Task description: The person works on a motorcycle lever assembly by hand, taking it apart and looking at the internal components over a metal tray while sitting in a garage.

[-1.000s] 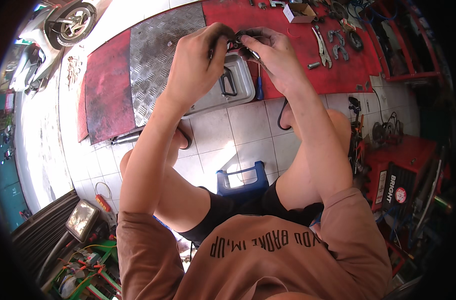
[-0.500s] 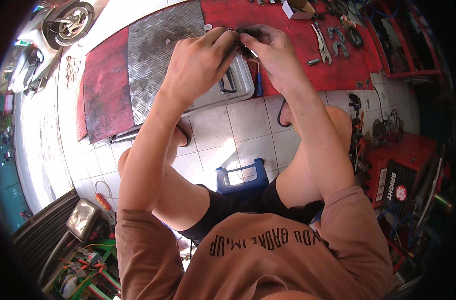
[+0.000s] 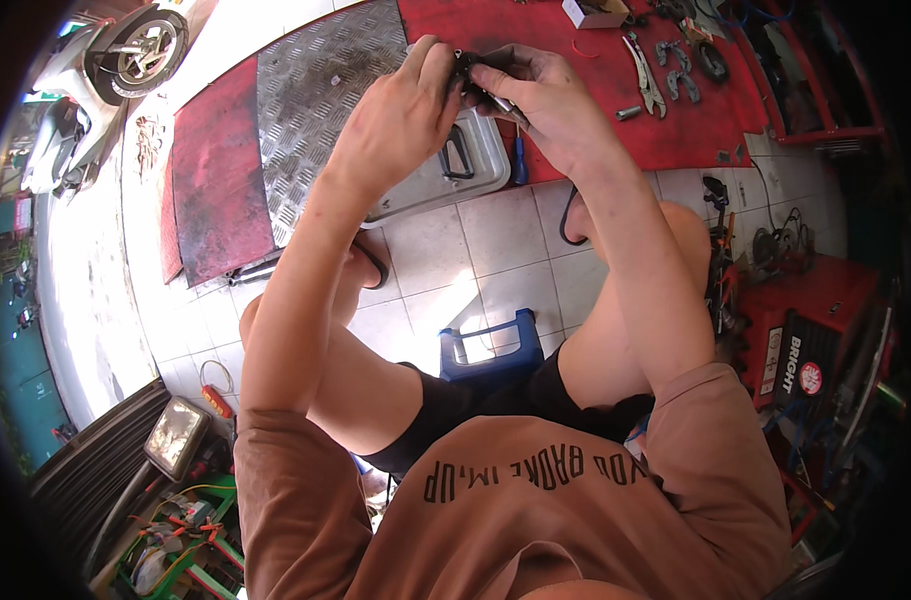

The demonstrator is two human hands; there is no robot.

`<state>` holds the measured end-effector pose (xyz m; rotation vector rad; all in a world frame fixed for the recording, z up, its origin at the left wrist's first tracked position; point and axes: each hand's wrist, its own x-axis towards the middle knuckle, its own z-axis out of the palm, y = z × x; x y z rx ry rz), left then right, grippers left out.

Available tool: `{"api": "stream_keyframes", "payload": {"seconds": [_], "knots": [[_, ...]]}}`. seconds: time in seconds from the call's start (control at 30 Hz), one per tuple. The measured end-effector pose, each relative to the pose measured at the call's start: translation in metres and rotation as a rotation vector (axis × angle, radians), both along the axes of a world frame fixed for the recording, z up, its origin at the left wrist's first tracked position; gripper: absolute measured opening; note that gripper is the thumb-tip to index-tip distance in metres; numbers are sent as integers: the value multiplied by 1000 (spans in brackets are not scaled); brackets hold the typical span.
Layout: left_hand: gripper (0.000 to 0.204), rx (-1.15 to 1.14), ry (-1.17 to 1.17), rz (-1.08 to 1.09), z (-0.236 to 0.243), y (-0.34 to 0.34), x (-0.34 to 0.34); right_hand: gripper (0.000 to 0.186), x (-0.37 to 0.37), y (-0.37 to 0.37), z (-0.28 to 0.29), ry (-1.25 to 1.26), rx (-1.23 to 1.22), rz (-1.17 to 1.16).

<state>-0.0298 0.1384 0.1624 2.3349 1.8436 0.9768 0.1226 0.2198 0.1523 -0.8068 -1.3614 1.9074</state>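
Pinching a small dark part (image 3: 465, 66), your left hand (image 3: 391, 125) and right hand (image 3: 548, 105) nearly meet. A gray tray (image 3: 486, 165) lies below.

A: Which reds do we have before us?
B: Our mat (image 3: 616, 130) is red, blotched black toward the left, and we see a red machine casing (image 3: 811, 305).
A: And grey?
B: We have a metal plate (image 3: 311, 110) patterned in raised, crossing dashes, plus a plain silvery-grey tray (image 3: 490, 168).
A: Blue?
B: The stool (image 3: 496, 362) and the screwdriver handle (image 3: 520, 168). Our floor tiles (image 3: 516, 235) are whitish, ruled with darker lines.
A: What about us?
B: We wear a brown shirt (image 3: 536, 520) with black lettering (image 3: 541, 470) and black shorts (image 3: 431, 415); blackish smudges mark our right hand (image 3: 541, 90), and our small part (image 3: 464, 66) is dark.
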Motion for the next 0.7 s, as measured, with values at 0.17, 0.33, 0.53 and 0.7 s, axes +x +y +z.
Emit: {"api": "stream_keyframes", "payload": {"seconds": [0.17,0.33,0.53,0.7], "knots": [[12,194,16,15,-2,4,8,16,-4,1,-2,-50,85,-120],[15,103,-775,203,-7,11,-11,16,-1,-3,12,39,-101,-88],[19,-354,-1912,-343,3,8,-40,18,4,-1,15,-10,-143,-84],[17,-396,-1909,-349,8,9,-36,18,6,1,16,-28,-127,-74]]}}
